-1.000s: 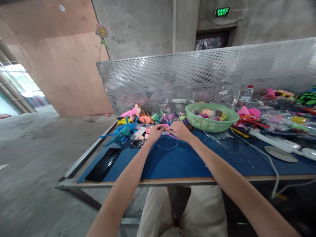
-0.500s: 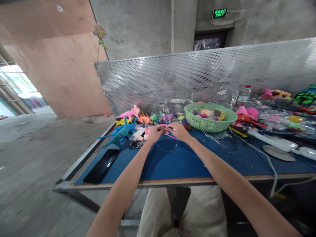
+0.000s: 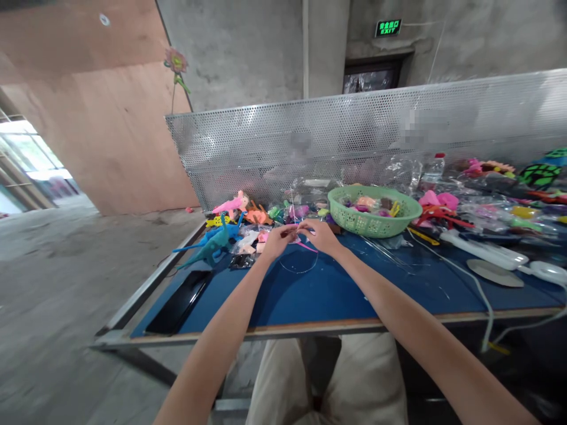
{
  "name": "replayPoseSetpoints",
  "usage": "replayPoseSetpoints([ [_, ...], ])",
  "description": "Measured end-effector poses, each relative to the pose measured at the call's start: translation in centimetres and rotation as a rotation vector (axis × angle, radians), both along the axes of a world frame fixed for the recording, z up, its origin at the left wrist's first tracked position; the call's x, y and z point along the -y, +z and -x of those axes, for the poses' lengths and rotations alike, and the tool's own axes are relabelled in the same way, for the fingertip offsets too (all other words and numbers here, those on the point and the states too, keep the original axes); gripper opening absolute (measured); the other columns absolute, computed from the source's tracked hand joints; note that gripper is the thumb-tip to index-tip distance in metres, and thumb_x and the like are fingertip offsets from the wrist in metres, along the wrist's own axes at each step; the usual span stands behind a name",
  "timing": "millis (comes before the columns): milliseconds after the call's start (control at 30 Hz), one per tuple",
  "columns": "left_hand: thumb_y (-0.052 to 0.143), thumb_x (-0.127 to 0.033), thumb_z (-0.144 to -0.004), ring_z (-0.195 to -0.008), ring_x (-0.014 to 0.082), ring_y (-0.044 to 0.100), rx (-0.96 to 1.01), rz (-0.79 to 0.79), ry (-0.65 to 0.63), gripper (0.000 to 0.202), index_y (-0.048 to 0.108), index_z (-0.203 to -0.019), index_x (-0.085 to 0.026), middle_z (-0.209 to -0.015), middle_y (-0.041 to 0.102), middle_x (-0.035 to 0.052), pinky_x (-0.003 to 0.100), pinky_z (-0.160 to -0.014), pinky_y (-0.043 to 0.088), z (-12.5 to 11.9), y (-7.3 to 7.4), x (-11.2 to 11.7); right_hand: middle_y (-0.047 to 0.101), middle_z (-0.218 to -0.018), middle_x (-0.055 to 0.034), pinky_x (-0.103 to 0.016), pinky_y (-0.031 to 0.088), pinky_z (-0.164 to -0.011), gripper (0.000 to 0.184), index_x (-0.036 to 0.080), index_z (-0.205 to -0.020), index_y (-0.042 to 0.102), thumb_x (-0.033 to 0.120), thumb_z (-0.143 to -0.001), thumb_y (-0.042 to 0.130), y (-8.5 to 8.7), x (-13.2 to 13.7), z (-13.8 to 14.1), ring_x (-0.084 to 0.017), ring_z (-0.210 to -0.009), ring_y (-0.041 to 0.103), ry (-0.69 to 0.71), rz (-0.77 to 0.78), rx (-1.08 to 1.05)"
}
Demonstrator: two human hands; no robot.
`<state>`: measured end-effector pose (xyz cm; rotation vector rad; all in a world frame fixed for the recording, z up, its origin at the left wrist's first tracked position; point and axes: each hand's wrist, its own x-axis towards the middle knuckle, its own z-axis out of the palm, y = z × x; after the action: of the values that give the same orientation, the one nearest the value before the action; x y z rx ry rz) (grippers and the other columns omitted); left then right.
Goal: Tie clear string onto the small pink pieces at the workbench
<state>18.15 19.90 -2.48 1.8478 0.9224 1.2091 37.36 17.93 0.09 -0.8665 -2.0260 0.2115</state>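
My left hand (image 3: 276, 242) and my right hand (image 3: 323, 237) meet over the far middle of the blue tabletop, fingers pinched together. Between the fingertips is a small pink piece, mostly hidden, with a thin pink strip (image 3: 309, 247) sticking out under my right hand. A fine clear line (image 3: 297, 273) hangs in a loop below the hands. Left of my left hand lie small pale and pink pieces (image 3: 248, 241) in clear plastic. A teal long-necked dinosaur toy (image 3: 212, 248) stands beyond them, next to a blue one.
A green basket (image 3: 375, 227) of colourful parts stands right of my hands, with thin metal rods (image 3: 385, 251) before it. A black phone (image 3: 179, 302) lies near the front left corner. White cable (image 3: 469, 274), a white glue gun-like tool and bagged toys cover the right. A perforated metal panel (image 3: 283, 136) stands behind.
The view has shifted slightly. My hands stay pinched together at nearly the same spot, with small finger movements, and the pink strip has shifted a little.
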Motion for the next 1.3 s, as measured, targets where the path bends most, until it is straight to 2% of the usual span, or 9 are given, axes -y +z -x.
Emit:
replayPoseSetpoints([
  [100,0.059,-0.032,-0.091,-0.079,0.0176,0.069,-0.101,-0.070,0.062,0.033,0.074,-0.117,-0.017,-0.091,0.076,0.0061,0.029,-0.074,0.057,-0.01,0.17,0.13,0.076,-0.096,-0.0049,-0.032,0.048,-0.088,0.013,0.023,-0.096,0.068,0.030,-0.095,0.057,-0.21,-0.10,0.02,-0.022,-0.094,0.071,-0.002,-0.002,-0.003],
  [233,0.057,-0.031,-0.093,-0.092,0.0204,0.070,-0.202,-0.194,0.100,0.032,0.076,-0.116,-0.019,-0.101,0.078,0.0047,0.030,-0.083,0.054,-0.04,0.58,0.56,0.076,-0.095,-0.0050,-0.031,0.049,-0.086,0.013,0.023,-0.098,0.067,0.030,-0.095,0.057,-0.25,-0.06,0.05,-0.022,-0.094,0.072,0.006,0.011,-0.028],
  [433,0.056,-0.030,-0.094,-0.091,0.0217,0.071,-0.254,-0.180,0.116,0.032,0.074,-0.119,-0.020,-0.101,0.079,0.0034,0.031,-0.081,0.053,-0.24,0.91,0.99,0.076,-0.092,-0.0043,-0.031,0.049,-0.085,0.013,0.023,-0.096,0.067,0.031,-0.095,0.056,-0.05,0.07,0.08,-0.022,-0.092,0.072,0.005,0.039,-0.066],
  [600,0.059,-0.029,-0.094,-0.097,0.0218,0.072,-0.183,-0.173,0.095,0.025,0.073,-0.112,-0.019,-0.104,0.078,0.0065,0.032,-0.085,0.054,-0.35,0.48,0.61,0.075,-0.089,-0.0040,-0.031,0.049,-0.082,0.012,0.023,-0.096,0.066,0.030,-0.095,0.056,-0.24,-0.11,0.05,-0.022,-0.088,0.072,0.029,0.047,-0.107],
  [733,0.063,-0.031,-0.091,-0.083,0.0205,0.073,-0.127,-0.157,0.130,0.016,0.066,-0.102,-0.018,-0.088,0.077,0.0060,0.031,-0.076,0.056,-0.32,0.05,0.40,0.075,-0.089,-0.0044,-0.032,0.050,-0.080,0.014,0.023,-0.094,0.066,0.032,-0.095,0.056,-0.46,-0.38,0.04,-0.023,-0.087,0.072,0.032,0.039,-0.139],
  [800,0.062,-0.029,-0.091,-0.079,0.0191,0.072,-0.118,-0.169,0.107,0.011,0.062,-0.097,-0.019,-0.083,0.075,0.0039,0.030,-0.074,0.055,-0.31,-0.04,0.42,0.074,-0.088,-0.0041,-0.033,0.050,-0.080,0.014,0.022,-0.093,0.066,0.033,-0.095,0.056,-0.50,-0.47,0.05,-0.023,-0.086,0.071,0.032,0.027,-0.155],
  [933,0.061,-0.024,-0.089,-0.082,0.0186,0.072,-0.094,-0.169,0.055,0.005,0.060,-0.092,-0.020,-0.086,0.075,0.0037,0.031,-0.076,0.055,-0.38,0.04,0.57,0.072,-0.085,-0.0030,-0.032,0.049,-0.080,0.013,0.022,-0.093,0.065,0.031,-0.094,0.056,-0.46,-0.52,0.05,-0.021,-0.082,0.070,0.031,0.007,-0.172],
  [1200,0.070,-0.034,-0.084,-0.086,0.0219,0.073,-0.051,-0.122,0.054,0.018,0.070,-0.089,-0.017,-0.090,0.077,0.0078,0.033,-0.080,0.056,-0.32,0.22,0.38,0.072,-0.086,-0.0034,-0.033,0.049,-0.081,0.011,0.023,-0.093,0.063,0.031,-0.094,0.055,-0.50,-0.59,-0.04,-0.022,-0.084,0.070,0.033,0.026,-0.171],
  [1300,0.076,-0.039,-0.079,-0.088,0.0233,0.074,0.001,-0.051,0.020,0.029,0.073,-0.095,-0.015,-0.093,0.078,0.0100,0.034,-0.082,0.057,-0.10,0.20,0.18,0.072,-0.087,-0.0034,-0.034,0.050,-0.082,0.010,0.023,-0.093,0.061,0.031,-0.094,0.055,-0.53,-0.51,-0.05,-0.022,-0.086,0.071,0.061,0.057,-0.187],
])
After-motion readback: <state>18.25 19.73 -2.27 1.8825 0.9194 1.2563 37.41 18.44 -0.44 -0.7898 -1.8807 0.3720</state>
